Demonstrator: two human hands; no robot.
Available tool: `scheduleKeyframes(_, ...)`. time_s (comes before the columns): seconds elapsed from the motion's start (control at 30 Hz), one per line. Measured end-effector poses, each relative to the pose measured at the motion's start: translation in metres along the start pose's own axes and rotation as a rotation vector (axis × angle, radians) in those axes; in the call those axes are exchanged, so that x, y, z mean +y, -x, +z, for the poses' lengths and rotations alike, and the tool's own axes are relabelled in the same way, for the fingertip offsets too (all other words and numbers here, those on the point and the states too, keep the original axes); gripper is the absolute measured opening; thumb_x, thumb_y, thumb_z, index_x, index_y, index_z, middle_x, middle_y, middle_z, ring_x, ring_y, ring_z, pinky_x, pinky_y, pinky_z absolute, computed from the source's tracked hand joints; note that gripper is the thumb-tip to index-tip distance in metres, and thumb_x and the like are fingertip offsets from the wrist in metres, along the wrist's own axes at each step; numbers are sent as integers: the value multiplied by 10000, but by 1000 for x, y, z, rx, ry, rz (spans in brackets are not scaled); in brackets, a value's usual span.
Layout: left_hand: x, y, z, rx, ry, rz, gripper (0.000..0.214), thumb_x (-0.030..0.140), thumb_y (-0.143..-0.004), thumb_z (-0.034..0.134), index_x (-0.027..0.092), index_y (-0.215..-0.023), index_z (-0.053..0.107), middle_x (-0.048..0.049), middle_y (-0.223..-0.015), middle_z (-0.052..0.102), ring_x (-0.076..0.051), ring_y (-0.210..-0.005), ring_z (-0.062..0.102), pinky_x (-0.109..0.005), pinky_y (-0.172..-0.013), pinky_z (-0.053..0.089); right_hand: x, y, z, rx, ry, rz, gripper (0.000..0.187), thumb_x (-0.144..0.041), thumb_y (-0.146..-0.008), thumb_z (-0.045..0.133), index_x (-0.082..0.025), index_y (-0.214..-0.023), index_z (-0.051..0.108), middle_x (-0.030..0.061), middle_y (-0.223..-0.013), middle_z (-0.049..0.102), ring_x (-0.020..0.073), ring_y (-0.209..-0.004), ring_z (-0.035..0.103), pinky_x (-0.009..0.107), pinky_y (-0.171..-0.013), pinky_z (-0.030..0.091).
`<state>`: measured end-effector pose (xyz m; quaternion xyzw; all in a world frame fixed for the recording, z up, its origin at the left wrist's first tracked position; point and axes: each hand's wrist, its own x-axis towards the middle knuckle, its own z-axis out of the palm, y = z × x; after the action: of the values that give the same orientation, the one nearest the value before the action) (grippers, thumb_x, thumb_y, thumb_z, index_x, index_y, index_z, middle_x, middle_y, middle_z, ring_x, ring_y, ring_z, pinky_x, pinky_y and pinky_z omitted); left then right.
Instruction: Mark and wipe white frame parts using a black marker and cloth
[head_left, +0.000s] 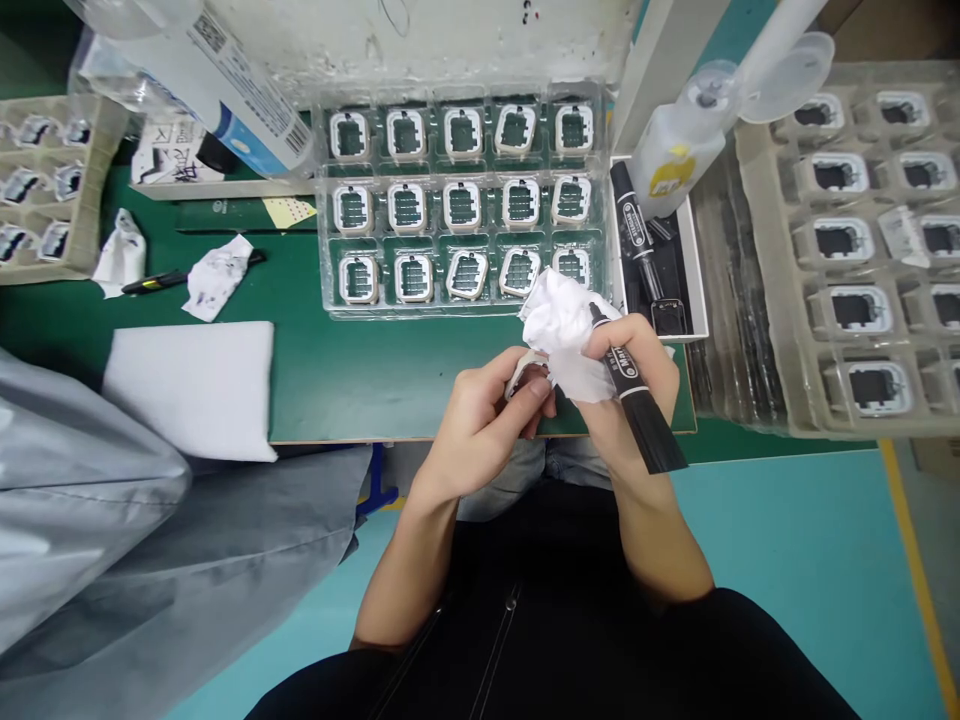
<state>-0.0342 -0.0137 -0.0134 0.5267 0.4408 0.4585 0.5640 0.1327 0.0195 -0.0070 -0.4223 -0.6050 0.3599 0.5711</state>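
Observation:
My left hand point(484, 425) is closed around a small pale frame-like part point(526, 372), tilted on edge between thumb and fingers. My right hand point(637, 370) grips a black marker pen point(634, 395) together with a crumpled white wipe point(562, 315). A lower fold of the wipe touches the part or lies right beside it; which, I cannot tell. Both hands are over the table's front edge. Just beyond them lies a clear plastic tray point(326, 250) with rows of similar white frames point(462, 205), and the wipe covers part of its front right corner.
A white box point(699, 310) with another marker point(630, 210) and a squeeze bottle point(679, 150) stand right. Stacked trays point(795, 400) lie beyond. At left are a large bottle point(247, 110), used wipes point(217, 278), a white cloth pad point(191, 385) and a person's grey sleeve point(75, 480).

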Motion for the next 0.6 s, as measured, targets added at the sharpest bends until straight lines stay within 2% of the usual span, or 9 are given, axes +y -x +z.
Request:
scheduleKeyframes(0.1,1,0,2,26,-154,50,258,364,-1172,640,216,-965,683,42,-698,635,-124,-613,535,-296,-633,409,0,2,2,-16,28,31,356,-342,-930,933,-273,-842,596,-72,-738,578,123,-610,513,316,-566,415)
scheduleKeyframes(0.27,1,2,5,62,-269,108,223,282,-1164,615,213,-959,671,27,-804,709,-128,-688,577,-299,-689,426,-1,3,5,-7,82,63,372,-339,-930,930,-266,-824,581,-74,-729,560,125,-626,508,324,-587,393)
scheduleKeyframes(0.43,1,4,2,40,-193,65,255,342,-1175,629,217,-966,706,30,-768,679,-122,-636,584,-305,-652,424,-2,1,5,102,89,10,408,-375,-980,893,-259,-809,542,-79,-704,483,111,-605,398,317,-587,343)
scheduleKeyframes(0.6,1,2,0,24,-65,12,272,366,-1168,661,214,-946,696,17,-793,709,-108,-603,598,-294,-609,435,-4,1,3,91,68,28,432,-420,-992,890,-261,-807,533,-81,-687,470,109,-584,397,312,-577,346)
